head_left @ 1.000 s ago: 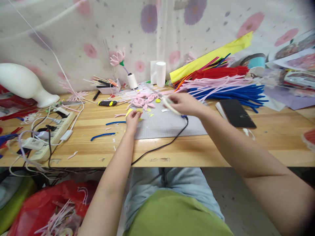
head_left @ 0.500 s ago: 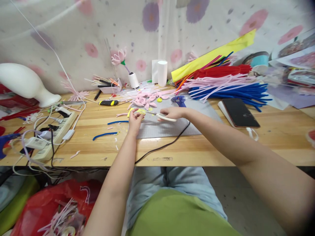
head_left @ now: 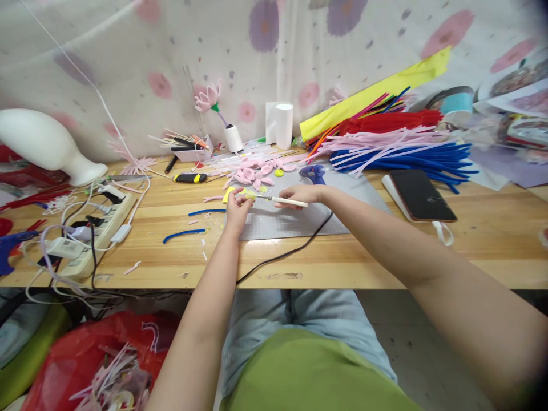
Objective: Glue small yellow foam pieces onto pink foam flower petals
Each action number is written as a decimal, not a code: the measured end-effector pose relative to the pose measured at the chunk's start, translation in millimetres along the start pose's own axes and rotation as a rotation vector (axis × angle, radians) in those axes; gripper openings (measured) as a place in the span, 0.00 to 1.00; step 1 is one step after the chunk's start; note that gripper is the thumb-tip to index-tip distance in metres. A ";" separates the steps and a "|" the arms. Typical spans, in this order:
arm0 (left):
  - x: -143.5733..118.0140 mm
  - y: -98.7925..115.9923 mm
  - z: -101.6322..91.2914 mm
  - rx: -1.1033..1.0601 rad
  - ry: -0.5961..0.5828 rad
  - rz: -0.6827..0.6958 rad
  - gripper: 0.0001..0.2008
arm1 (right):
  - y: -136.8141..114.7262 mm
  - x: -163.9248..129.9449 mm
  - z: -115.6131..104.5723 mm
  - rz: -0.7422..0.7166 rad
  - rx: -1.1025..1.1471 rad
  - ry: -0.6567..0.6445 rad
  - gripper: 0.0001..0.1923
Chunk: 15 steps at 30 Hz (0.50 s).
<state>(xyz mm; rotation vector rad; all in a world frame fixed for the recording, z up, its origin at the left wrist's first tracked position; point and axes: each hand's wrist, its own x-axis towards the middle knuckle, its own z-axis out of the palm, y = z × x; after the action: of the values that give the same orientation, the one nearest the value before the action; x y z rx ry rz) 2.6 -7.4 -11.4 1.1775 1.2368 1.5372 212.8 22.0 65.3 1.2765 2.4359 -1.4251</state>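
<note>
My right hand [head_left: 299, 196] is closed around the white handles of a pair of scissors [head_left: 291, 201]. Its blades point left, towards my left hand [head_left: 238, 212], whose fingertips pinch a small yellow piece [head_left: 249, 196], thin and partly hidden by the fingers. Blade tips and yellow piece meet or nearly meet; I cannot tell if they touch. Both hands are above the left part of a grey mat [head_left: 274, 225]. Behind them lies a heap of pink fuzzy petals [head_left: 252, 171] with a yellow disc [head_left: 279, 172]. A flat yellow sheet [head_left: 228, 194] shows beside my left fingers.
A purple glue gun [head_left: 314, 173] rests behind my right hand, its black cord [head_left: 286, 253] crossing the mat. Bundles of blue pipe cleaners [head_left: 402, 162] and a phone [head_left: 422, 195] are to the right. A power strip [head_left: 103, 240] with tangled cables lies left, near a utility knife [head_left: 190, 178].
The scissors have turned in my right hand, and their handles now look closer together and nearly level. My left hand stays almost in place with the yellow piece. The view has shifted slightly.
</note>
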 end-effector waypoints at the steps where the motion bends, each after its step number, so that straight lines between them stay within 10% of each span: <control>1: 0.0 -0.2 -0.2 0.001 -0.001 0.001 0.23 | 0.3 0.3 0.1 -0.001 0.005 0.001 0.29; 15: 1.8 -3.0 0.0 0.011 0.036 -0.005 0.21 | 5.5 1.9 0.5 -0.031 0.007 0.041 0.28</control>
<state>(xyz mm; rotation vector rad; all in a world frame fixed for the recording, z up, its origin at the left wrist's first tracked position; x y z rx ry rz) 2.3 -5.1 -14.1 1.1577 1.2727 1.5555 215.1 24.1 60.3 1.2871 2.4896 -1.4298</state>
